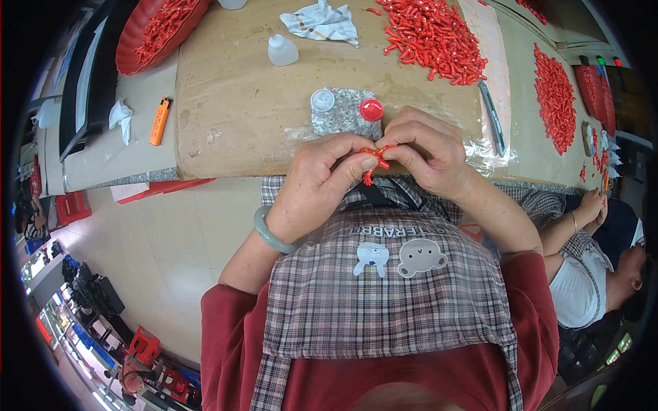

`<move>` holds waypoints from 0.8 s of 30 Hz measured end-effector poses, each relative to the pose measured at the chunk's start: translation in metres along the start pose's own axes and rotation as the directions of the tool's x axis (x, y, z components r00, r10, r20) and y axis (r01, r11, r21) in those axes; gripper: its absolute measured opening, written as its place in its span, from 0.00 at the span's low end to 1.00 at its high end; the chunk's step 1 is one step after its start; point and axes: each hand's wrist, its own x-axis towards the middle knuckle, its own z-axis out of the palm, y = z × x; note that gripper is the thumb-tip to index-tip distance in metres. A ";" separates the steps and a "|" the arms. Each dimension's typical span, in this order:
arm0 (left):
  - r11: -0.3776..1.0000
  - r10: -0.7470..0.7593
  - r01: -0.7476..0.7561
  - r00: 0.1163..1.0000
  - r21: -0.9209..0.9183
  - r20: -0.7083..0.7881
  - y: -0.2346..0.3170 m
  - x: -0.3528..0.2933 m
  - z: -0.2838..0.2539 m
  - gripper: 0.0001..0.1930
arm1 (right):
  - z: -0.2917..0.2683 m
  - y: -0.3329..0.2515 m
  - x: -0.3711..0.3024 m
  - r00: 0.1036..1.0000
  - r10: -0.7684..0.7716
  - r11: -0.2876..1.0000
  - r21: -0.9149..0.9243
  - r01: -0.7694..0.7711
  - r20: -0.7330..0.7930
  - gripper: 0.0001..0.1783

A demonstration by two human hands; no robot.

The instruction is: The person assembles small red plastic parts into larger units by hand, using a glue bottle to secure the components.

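Observation:
Close to my body, at the table's near edge, a small red figure-like piece [371, 179] with a touch of gold is pinched between both hands. My left hand [325, 170] grips it from the left with thumb and forefinger. From the other side my right hand [430, 152] holds it with its fingertips, which partly cover it. Just beyond the hands lies a speckled grey stone slab [340, 125]. On it sit a small round whitish dish [322, 101] and a small round dish of red [371, 109].
Red pieces form a large pile [439, 44] at the far right. A white squeeze bottle [282, 52], crumpled paper [322, 22], an orange lighter [160, 122], a slim blue-grey tool [492, 118] and a red tray [195, 26] lie around. Another person's hand [589, 208] works at right.

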 end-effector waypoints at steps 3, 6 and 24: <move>1.000 0.005 -0.005 1.000 -0.011 -0.003 -0.003 0.000 0.000 0.10 | 0.000 0.000 0.000 1.000 -0.005 1.000 0.003 0.005 -0.001 0.07; 0.999 0.003 -0.004 1.000 -0.034 -0.004 -0.003 0.000 0.001 0.10 | 0.001 0.000 0.000 1.000 0.000 1.000 0.009 0.000 -0.002 0.07; 0.998 -0.001 0.002 1.000 -0.068 0.009 -0.004 0.001 0.001 0.10 | 0.000 -0.004 0.001 0.999 0.045 0.999 0.004 -0.045 -0.006 0.06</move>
